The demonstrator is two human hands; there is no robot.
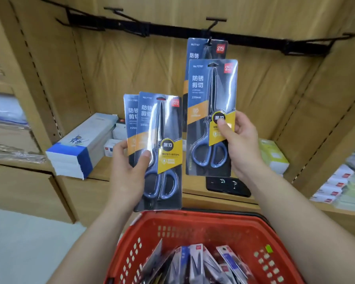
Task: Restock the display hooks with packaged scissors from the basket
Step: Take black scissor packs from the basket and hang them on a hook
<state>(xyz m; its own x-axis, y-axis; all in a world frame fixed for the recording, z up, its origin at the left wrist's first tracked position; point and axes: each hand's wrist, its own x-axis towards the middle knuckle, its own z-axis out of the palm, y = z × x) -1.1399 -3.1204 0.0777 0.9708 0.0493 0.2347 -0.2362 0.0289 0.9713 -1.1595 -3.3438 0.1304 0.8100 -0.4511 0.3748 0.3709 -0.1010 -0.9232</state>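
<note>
Scissors packaging is carrying the legible print.
The right-hand pack (201, 89) is showing "防锈剪切", "220mm", "黑刃" on a black disc and a red deli logo; its "No.777…" number is blurring at the last digits. The left-hand front pack (168, 124) is repeating these, partly under glare. The hanging pack (195, 52) is showing "防锈" and the deli logo.

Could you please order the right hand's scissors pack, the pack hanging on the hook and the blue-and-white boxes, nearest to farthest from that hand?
1. Held scissors pack, gripped in the right hand.
2. Hanging scissors pack, behind and above it on the hook.
3. Blue-and-white boxes, far left on the shelf.
</note>
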